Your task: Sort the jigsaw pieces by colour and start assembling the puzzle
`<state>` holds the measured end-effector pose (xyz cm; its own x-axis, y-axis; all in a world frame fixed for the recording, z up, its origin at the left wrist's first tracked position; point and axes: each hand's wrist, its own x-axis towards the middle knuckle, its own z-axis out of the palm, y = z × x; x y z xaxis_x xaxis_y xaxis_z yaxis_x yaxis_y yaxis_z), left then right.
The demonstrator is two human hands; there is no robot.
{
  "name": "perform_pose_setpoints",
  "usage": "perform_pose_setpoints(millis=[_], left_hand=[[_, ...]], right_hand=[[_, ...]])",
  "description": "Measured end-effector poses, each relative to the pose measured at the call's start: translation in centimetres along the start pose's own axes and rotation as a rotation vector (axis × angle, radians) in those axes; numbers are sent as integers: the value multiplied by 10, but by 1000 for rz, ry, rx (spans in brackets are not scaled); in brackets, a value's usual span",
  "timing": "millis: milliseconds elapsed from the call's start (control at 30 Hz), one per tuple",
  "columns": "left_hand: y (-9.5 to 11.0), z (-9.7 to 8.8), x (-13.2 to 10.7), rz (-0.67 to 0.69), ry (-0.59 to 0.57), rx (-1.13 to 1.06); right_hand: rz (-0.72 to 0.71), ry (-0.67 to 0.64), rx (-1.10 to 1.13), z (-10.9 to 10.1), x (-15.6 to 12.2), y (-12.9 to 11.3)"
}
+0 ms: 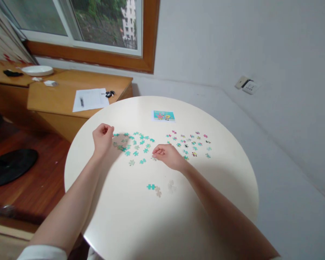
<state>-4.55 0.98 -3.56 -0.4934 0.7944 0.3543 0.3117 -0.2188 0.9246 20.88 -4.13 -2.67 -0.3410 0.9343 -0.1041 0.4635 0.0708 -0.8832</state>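
My left hand (102, 139) is raised over the left side of the table, fingers curled together; anything inside them is hidden. Close to its right lie several turquoise puzzle pieces (135, 153), spread out loosely. My right hand (168, 155) has its fingers pinched at a pale puzzle piece (154, 159), which its fingertips partly cover. Nearer to me, a turquoise joined bit (151, 186) touches some beige pieces (158, 191). Whitish pieces (171, 186) lie just to the right of them. Multicoloured puzzle pieces (194, 154) are scattered beyond my right hand.
A small picture card (164, 116) with cartoon figures lies toward the far edge of the round white table (119, 224). Behind, at left, a wooden desk (62, 94) bears a paper sheet (93, 99), keys (110, 94) and a white dish (38, 70). A wall stands at right.
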Motion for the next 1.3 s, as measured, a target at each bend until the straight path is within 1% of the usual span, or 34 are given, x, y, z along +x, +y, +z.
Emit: perform_pose_setpoints(millis=[67, 167, 267, 467, 633, 700, 767, 900, 1000, 1067, 1167, 1233, 1300], left_hand=[[5, -1, 0, -13, 30, -34], [15, -2, -2, -27, 66, -61], [21, -2, -2, -34, 63, -58], [23, -3, -2, -36, 52, -53], [25, -3, -3, -63, 34, -2], [24, -3, -3, -57, 35, 2], [22, -2, -4, -49, 45, -10], [21, 0, -6, -36, 14, -19], [20, 1, -8, -31, -19, -11], [17, 2, -9, -35, -36, -6], [10, 4, -8, -15, -64, 12], [6, 5, -8, -2, -82, 35], [6, 7, -9, -19, -95, 70]], right_hand=[[23, -25, -35, 8, 13, -1], [65, -63, -118, 14, 22, -2], [77, -70, -193, 12, 24, -3], [95, -91, -387, 4, 24, -14], [107, -18, -623, 2, 26, -23], [103, -1, -640, 2, 24, -24], [93, 16, -582, 2, 20, -21], [66, 101, -342, -5, 2, -9], [58, 149, -247, -17, -23, 3], [44, 123, -216, -27, -43, 8], [36, 42, -231, -38, -72, 12], [9, -10, -279, -41, -87, 12], [-23, -46, -326, -40, -98, 12]])
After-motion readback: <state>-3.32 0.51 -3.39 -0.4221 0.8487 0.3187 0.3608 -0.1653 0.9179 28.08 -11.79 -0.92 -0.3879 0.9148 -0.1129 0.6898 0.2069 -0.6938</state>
